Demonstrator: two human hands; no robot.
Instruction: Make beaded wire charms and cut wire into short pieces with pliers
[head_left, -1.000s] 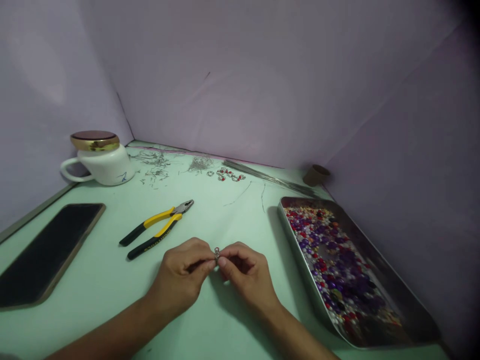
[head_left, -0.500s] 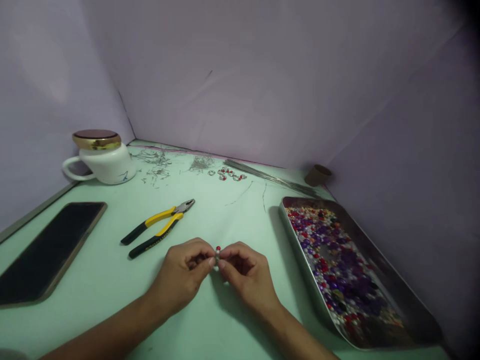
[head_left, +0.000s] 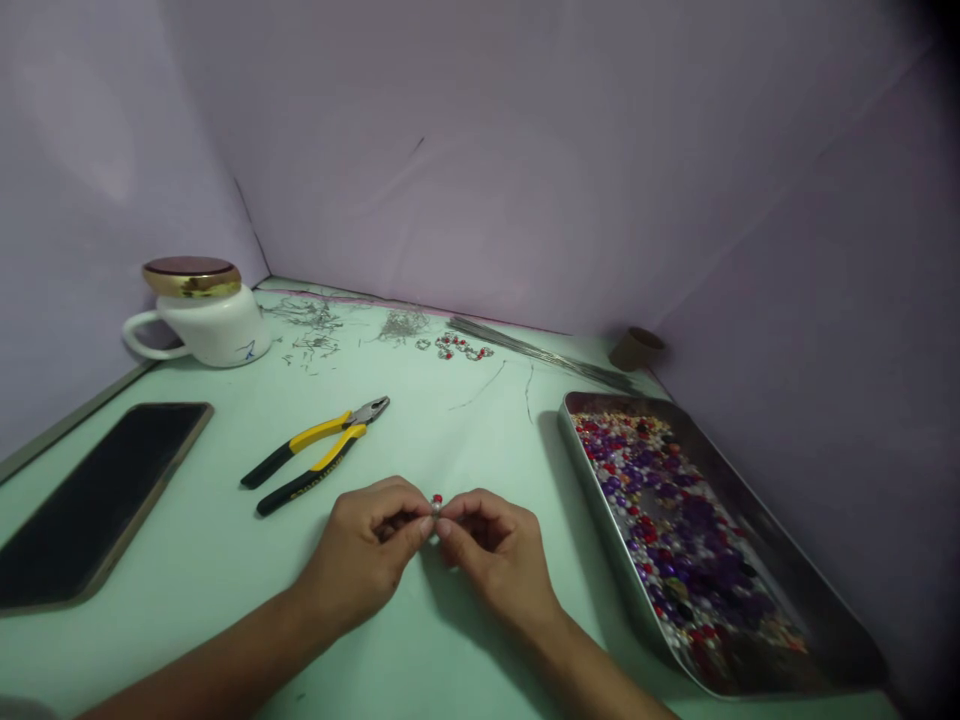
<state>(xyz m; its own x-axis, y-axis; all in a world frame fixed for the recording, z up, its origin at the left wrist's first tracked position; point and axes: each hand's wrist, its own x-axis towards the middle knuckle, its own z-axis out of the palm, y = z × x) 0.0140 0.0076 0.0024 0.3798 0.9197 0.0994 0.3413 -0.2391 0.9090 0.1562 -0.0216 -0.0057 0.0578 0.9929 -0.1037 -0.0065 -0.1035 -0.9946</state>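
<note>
Low over the middle of the table, my left hand [head_left: 375, 540] and my right hand [head_left: 491, 545] meet fingertip to fingertip. Both pinch a small beaded ring [head_left: 437, 500] between thumb and forefinger. A red bead tops it, with pale beads below; the fingertips hide much of the rest. Beyond my left hand lie pliers [head_left: 322, 450] with yellow and black handles, jaws slightly apart. Farther back sit finished-looking small rings [head_left: 461, 348] with red and clear beads. To the right of my right hand stands a metal tray [head_left: 622, 560] holding many purple, red and white beads.
A phone [head_left: 105, 500] lies at the left. Behind it stands a white mug [head_left: 217, 325] with a gold-rimmed lid [head_left: 192, 277]. Wire bits [head_left: 311, 330] and long wires [head_left: 540, 352] lie along the back, near a brown cylinder [head_left: 637, 348] by the right wall.
The fingertips have closed in slightly around the beaded ring, covering more of its lower part. Both hands otherwise stay in nearly the same place.
</note>
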